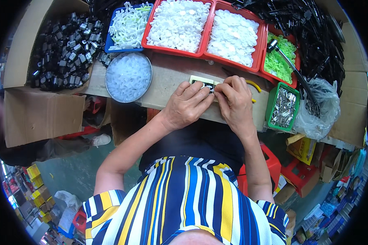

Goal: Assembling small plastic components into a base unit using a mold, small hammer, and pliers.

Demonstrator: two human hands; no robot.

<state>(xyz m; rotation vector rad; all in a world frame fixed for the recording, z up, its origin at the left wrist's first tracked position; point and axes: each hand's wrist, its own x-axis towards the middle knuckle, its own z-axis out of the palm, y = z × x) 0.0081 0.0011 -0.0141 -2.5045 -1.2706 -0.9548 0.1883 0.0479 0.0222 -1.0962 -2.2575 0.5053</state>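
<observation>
A small cream block [198,79] with black and white parts in its top lies at the table's far side, between my hands. My left hand [186,103] curls its fingers over the near side of these parts and presses against them. On the block's right end, the thumb and fingertips of my right hand [235,100] are pinched together. Whatever is in that pinch is too small and too covered to make out. Yellow-handled pliers [254,85] lie just right of my right hand, partly hidden by it.
Red trays [203,41] of white and green plastic pieces line the back. A blue tray [107,41], a round bowl [150,73] of clear pieces and a box [32,116] of black parts stand left. Right are a green bin [270,107] of metal pieces and a black-handled tool [288,61].
</observation>
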